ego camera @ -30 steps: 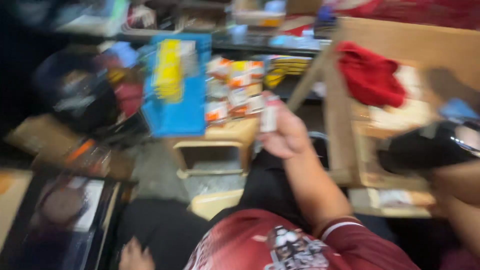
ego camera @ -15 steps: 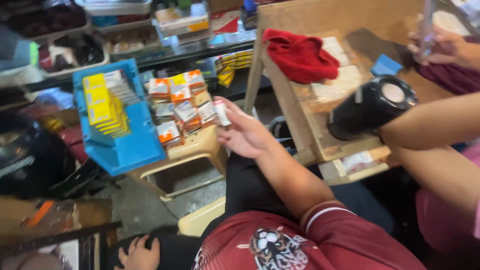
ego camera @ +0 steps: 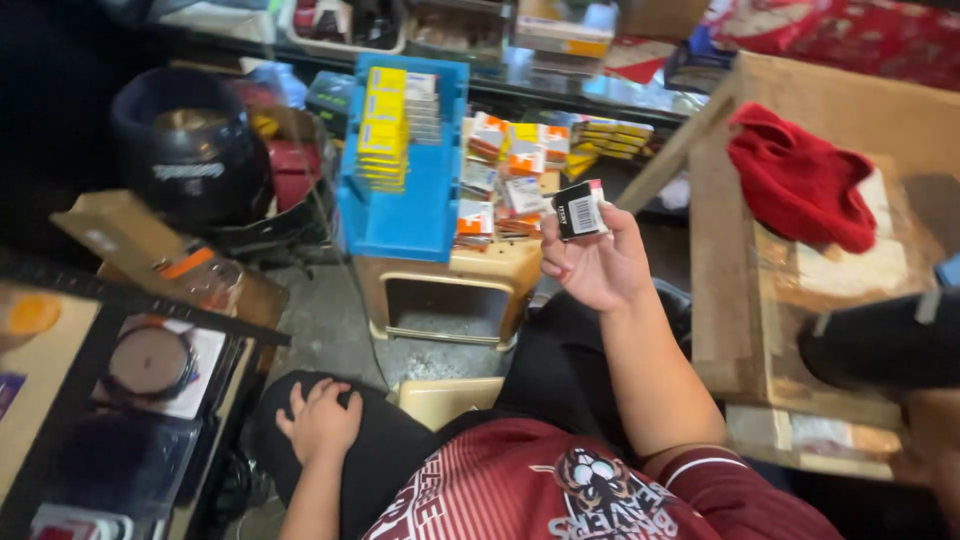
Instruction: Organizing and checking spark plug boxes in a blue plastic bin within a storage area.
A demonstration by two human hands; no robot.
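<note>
Since half a second ago the right hand (ego camera: pixel 598 262) has lifted the small black box (ego camera: pixel 581 209) clear of the stacked cartons (ego camera: pixel 505 175) — fingertips pinching its edges; it looks light, stiff. Left hand (ego camera: pixel 320 420) rests flat on the knee, empty.

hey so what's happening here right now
A seated person holds a small black box up in the right hand, pinched between thumb and fingers. The left hand rests flat on the knee. Just ahead, a tan stool carries a blue tray of yellow boxes and a pile of orange-and-white boxes. A red cloth lies on the wooden table to the right.
</note>
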